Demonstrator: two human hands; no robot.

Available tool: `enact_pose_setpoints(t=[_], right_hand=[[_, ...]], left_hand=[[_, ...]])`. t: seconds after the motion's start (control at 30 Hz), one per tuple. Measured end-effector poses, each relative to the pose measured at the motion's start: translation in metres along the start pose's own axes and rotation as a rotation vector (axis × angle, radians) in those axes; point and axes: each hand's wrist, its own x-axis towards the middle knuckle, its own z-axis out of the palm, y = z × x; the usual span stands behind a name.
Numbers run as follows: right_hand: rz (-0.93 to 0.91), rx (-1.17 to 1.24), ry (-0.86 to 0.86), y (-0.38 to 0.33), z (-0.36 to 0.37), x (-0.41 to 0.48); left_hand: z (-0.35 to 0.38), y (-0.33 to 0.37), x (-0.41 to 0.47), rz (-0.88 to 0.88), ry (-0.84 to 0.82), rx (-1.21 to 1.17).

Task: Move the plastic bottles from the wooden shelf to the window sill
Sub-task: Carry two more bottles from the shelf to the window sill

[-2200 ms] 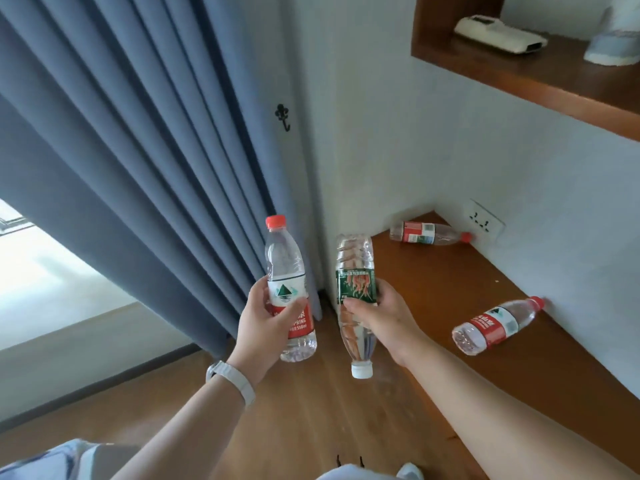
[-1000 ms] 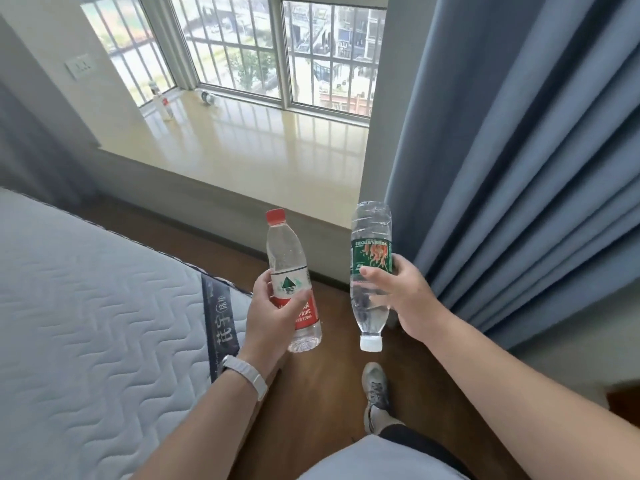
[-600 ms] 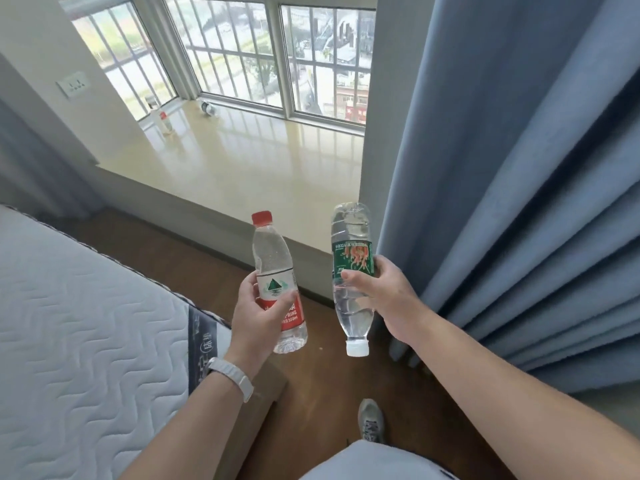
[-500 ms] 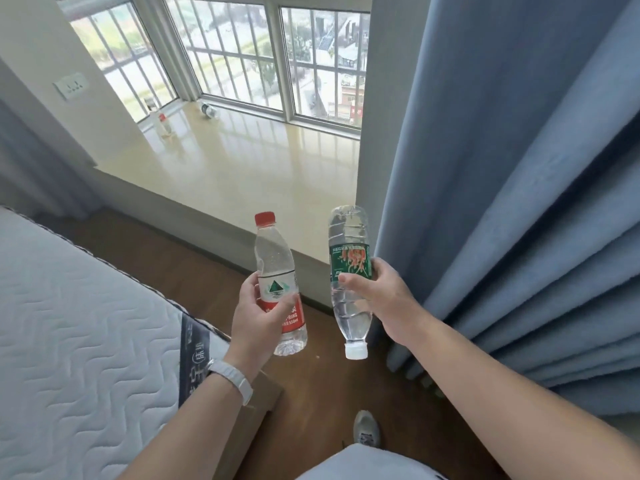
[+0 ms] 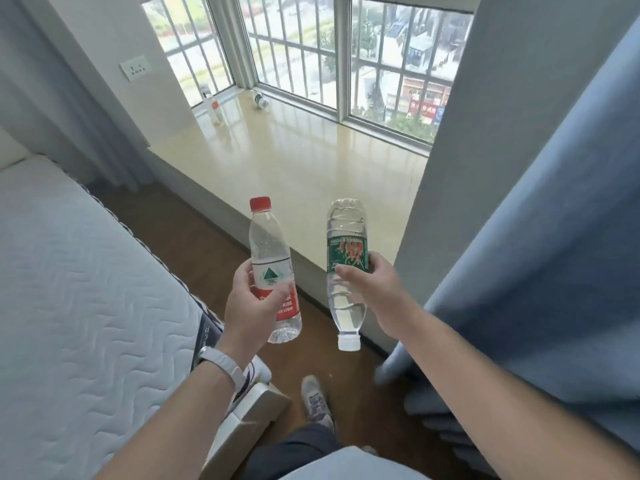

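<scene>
My left hand [image 5: 251, 306] grips a clear bottle with a red cap and red label [image 5: 272, 261], held upright. In my right hand [image 5: 374, 289] is a clear bottle with a green label [image 5: 346, 251], held upside down with its white cap at the bottom. Both bottles hang over the floor just short of the cream window sill [image 5: 311, 161]. At the sill's far left corner a red-capped bottle [image 5: 214, 110] stands upright, and another bottle [image 5: 260, 99] lies on its side by the window frame.
A white quilted mattress [image 5: 69, 289] fills the left. A blue curtain [image 5: 536, 220] hangs at the right beside a grey wall pillar [image 5: 450, 168]. Brown wooden floor [image 5: 214, 237] runs between bed and sill. My shoe [image 5: 317, 400] is below. Barred windows back the sill.
I turned from the wooden shelf to the window and have stepped closer to the sill. Both hands have kept their bottles in the same grip throughout.
</scene>
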Motion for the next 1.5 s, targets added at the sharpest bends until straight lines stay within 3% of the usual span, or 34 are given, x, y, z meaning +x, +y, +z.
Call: enact_pose_setpoints(t=[0.3, 0.6, 0.87, 1.5], right_hand=[[0.042, -0.155, 0.002, -0.027, 0.045, 0.119], [0.008, -0.162, -0.001, -0.084, 0.108, 0.229], [0.003, -0.172, -0.070, -0.101, 0.161, 0.279], [-0.004, -0.320, -0.379, -0.121, 0.306, 0.431]], left_hand=[[-0.031, -0.015, 0.127, -0.083, 0.042, -0.036], [-0.087, -0.002, 0.255, -0.063, 0.068, -0.036], [-0.132, -0.006, 0.297, -0.039, 0.136, -0.037], [-0.239, -0.034, 0.387, -0.138, 0.490, -0.085]])
